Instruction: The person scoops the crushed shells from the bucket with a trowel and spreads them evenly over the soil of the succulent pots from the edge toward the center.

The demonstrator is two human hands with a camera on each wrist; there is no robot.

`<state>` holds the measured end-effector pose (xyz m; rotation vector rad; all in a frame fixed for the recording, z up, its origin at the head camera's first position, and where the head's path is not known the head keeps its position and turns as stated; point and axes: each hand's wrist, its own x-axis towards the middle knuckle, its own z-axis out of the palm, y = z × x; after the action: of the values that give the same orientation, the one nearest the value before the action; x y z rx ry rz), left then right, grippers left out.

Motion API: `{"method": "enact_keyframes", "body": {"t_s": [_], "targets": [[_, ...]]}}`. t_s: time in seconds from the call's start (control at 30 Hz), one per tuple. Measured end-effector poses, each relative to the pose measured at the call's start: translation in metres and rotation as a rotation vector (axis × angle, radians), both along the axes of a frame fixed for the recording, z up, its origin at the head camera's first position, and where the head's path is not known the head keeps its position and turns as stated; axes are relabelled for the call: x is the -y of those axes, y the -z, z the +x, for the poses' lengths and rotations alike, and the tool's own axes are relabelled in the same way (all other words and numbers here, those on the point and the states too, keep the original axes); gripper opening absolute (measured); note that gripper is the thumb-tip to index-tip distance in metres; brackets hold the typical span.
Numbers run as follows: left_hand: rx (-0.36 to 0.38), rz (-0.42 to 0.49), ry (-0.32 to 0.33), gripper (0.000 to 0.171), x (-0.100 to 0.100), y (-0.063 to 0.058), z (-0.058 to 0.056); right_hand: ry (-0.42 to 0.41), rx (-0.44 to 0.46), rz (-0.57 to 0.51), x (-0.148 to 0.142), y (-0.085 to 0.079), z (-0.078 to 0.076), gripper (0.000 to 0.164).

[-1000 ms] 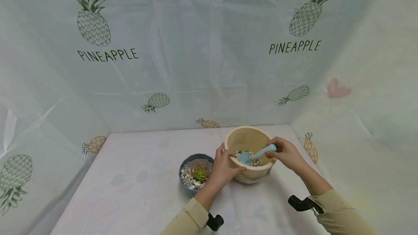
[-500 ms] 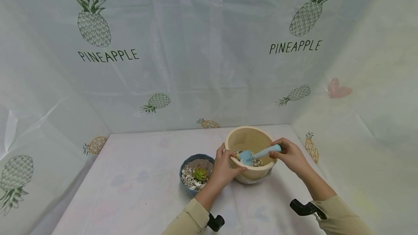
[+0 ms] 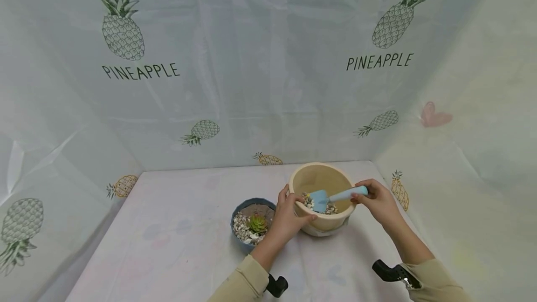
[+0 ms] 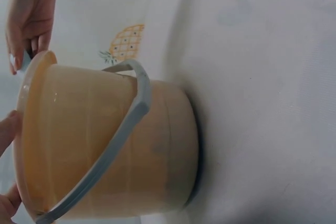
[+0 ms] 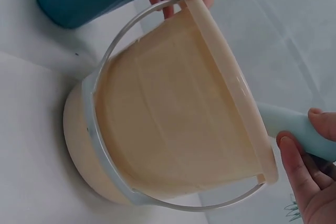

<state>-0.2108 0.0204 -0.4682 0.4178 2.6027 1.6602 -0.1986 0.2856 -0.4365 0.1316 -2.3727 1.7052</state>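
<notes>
While a pale sheet (image 3: 268, 59) printed with pineapples forms the backdrop, the counter (image 3: 168, 227) in front of you carries a cream bucket (image 3: 320, 181) toward its right side, a grey carrying handle (image 4: 107, 153) lying down against its outside. Just left of the bucket sits a blue bowl (image 3: 242, 244), partly hidden by your left arm (image 3: 266, 248). Your left hand (image 3: 287, 216) grips the near left part of the bucket's rim, thumb on the outside wall. At the right side of the rim, your right hand (image 3: 377, 202) pinches the end of a light blue shovel (image 3: 341, 195) between fingers and thumb; its blade is inside the bucket. In the bowl, you have a small green plant (image 3: 257, 223) beside whitish stones (image 3: 242, 228). Mixed pebbles (image 3: 331, 209) lie in the bucket around the blade; how deep it sits among them, you cannot tell.
</notes>
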Motion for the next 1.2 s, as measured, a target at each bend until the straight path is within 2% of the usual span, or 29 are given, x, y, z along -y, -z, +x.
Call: {"method": "enact_keyframes", "body": {"t_s": [0.17,0.43,0.67,0.87,0.97,1.2], "targets": [[0.004,-0.032,0.015,0.073,0.001,-0.005,0.001,0.031,-0.033,-0.044,0.001,0.003,0.003,0.031],[-0.007,-0.063,-0.005,0.074,0.016,-0.017,0.009,0.077,-0.079,-0.118,0.006,0.006,0.006,0.036],[-0.044,-0.069,-0.022,0.069,0.043,-0.027,0.018,0.121,-0.113,-0.227,0.011,0.004,0.007,0.024],[-0.076,-0.085,-0.054,0.07,0.063,-0.032,0.022,0.11,-0.166,-0.376,0.015,-0.002,0.01,0.029],[-0.093,-0.069,-0.072,0.067,0.076,-0.033,0.025,0.109,-0.174,-0.428,0.021,-0.005,0.013,0.025],[-0.079,-0.065,-0.142,0.065,0.108,-0.034,0.028,0.111,-0.105,-0.407,0.045,-0.013,0.023,0.021]]}}
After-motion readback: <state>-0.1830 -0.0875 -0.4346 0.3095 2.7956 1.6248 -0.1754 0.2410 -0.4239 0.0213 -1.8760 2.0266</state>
